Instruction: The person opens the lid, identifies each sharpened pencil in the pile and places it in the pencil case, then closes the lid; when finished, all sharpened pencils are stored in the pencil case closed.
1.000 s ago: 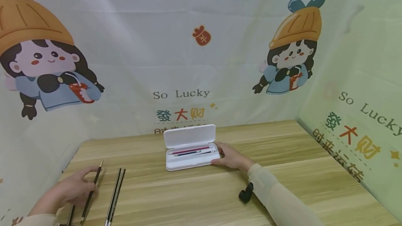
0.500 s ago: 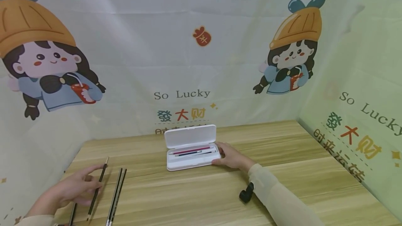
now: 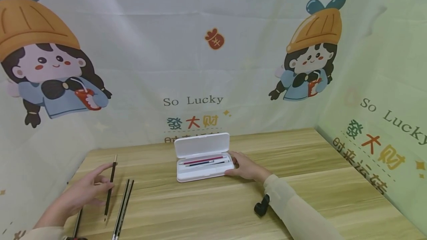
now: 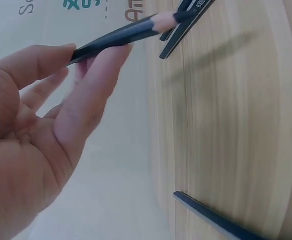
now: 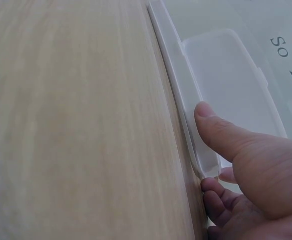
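Observation:
My left hand (image 3: pixel 81 193) pinches a black pencil (image 3: pixel 110 192) between thumb and fingers. In the left wrist view its sharpened tip, with bare wood and dark lead, points away from the palm, and a shadow falls on the tabletop below. At the centre of the table lies a white pencil case (image 3: pixel 200 176) with its lid (image 3: pixel 202 145) raised. Inside are a red pencil (image 3: pixel 204 159), a dark blue one (image 3: pixel 199 163) and a thin dark-tipped one (image 3: pixel 220 162). My right hand (image 3: pixel 247 166) holds the case's right end, thumb (image 5: pixel 218 125) on the front wall, fingers around the corner.
Two black sticks (image 3: pixel 123 206) lie side by side on the wooden table (image 3: pixel 186 210), right of the left hand. Another dark stick (image 3: pixel 78 223) lies below that hand. A printed cloth (image 3: pixel 150 47) hangs behind the table and along its sides.
My left hand has carried the black pencil forward and to the right, and the pencil stands more upright in the head view. The right hand and the case have stayed in place.

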Demonstrator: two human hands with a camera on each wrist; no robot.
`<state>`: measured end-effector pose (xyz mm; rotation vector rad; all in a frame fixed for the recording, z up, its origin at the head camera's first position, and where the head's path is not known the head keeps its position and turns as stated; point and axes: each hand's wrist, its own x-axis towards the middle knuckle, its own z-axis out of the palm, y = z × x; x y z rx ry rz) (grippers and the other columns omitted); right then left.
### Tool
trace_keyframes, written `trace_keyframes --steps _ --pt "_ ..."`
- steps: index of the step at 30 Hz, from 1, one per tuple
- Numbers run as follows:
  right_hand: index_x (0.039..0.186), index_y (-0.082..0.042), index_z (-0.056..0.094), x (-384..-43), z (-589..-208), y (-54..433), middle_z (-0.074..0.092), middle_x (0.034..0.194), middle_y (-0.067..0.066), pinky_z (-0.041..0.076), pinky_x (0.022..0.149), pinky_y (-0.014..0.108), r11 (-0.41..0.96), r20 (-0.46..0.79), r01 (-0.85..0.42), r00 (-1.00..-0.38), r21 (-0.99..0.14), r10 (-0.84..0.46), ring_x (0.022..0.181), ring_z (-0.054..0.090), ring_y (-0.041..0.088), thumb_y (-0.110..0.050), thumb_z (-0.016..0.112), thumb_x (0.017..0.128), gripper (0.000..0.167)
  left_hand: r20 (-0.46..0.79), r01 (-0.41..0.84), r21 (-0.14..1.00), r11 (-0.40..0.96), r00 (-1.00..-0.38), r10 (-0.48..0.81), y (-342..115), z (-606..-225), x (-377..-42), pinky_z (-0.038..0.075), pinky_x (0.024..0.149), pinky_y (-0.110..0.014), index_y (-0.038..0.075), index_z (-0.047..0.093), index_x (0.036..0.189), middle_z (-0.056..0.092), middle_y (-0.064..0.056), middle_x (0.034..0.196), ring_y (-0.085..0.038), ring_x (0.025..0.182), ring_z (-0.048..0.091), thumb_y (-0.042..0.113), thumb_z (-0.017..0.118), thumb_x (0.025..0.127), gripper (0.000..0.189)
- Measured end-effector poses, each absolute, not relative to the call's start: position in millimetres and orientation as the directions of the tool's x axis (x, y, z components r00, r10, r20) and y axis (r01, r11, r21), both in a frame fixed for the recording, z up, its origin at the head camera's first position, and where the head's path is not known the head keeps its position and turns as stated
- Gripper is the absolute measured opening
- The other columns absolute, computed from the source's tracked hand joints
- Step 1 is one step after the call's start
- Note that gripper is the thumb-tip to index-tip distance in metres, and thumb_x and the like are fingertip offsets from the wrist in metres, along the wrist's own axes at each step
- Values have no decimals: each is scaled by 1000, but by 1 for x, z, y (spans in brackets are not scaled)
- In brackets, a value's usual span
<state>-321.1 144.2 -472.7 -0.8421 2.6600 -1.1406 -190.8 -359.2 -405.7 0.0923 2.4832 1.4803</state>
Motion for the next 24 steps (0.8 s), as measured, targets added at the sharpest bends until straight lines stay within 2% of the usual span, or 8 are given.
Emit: trace_keyframes --steps 4,9,13,15,21,24 --pt "149 -4 45 -321 -473 145 58 113 5 43 95 42 576 93 -433 -846 -694 -525 104 50 19 -29 79 91 72 -136 -53 884 464 -980 147 -355 -405 -193 61 79 -49 4 -1 162 48 -29 125 -38 114 61 13 56 105 81" --pt "150 -5 45 -320 -472 145 58 112 5 42 95 42 588 89 -425 -853 -688 -514 103 50 19 -30 79 90 74 -43 5 882 471 -995 90 -350 -404 -193 62 77 -47 6 1 163 46 -29 126 -32 105 66 13 58 104 81" --pt "150 -4 45 -319 -472 146 58 112 5 42 94 42 589 90 -430 -851 -684 -517 103 50 19 -29 79 90 73 -16 16 875 484 -998 63 -347 -404 -194 62 76 -46 8 3 163 47 -27 126 -27 101 67 15 59 104 81" --pt "150 -4 45 -319 -472 146 58 112 5 42 94 42 590 92 -434 -850 -681 -519 103 50 19 -29 79 90 73 0 30 868 496 -998 61 -346 -403 -194 62 77 -46 9 3 163 47 -27 126 -22 100 66 15 58 105 81" --pt "150 -4 44 -320 -473 146 57 113 5 42 95 43 587 89 -427 -852 -688 -516 105 49 20 -29 79 90 74 119 130 833 538 -991 55 -340 -404 -195 62 77 -42 10 7 164 45 -30 129 3 94 60 14 55 106 75" --pt "151 -5 44 -321 -473 146 57 113 5 41 96 43 583 88 -423 -853 -694 -515 105 49 20 -29 79 91 74 173 173 822 543 -984 50 -336 -404 -196 62 76 -39 11 10 164 47 -29 127 7 93 59 13 55 106 73"
